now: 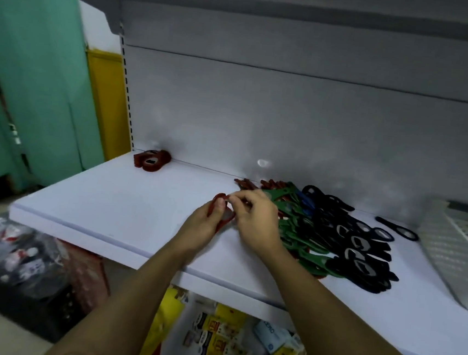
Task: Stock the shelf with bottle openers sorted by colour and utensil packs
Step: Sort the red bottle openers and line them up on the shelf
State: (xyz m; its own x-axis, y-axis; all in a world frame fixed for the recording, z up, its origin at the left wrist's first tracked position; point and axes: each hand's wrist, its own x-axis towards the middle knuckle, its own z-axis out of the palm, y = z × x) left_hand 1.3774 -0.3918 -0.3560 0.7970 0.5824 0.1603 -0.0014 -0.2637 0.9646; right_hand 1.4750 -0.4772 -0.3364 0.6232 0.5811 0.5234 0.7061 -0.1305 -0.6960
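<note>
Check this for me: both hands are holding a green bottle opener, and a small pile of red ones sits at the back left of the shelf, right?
No. In the head view the left hand and right hand hold a red bottle opener, not a green one. The small pile of red ones does sit at the back left of the shelf.

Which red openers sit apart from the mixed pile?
The red stack in the back-left corner of the shelf; others are in the mixed pile, left hand and right hand.
</note>
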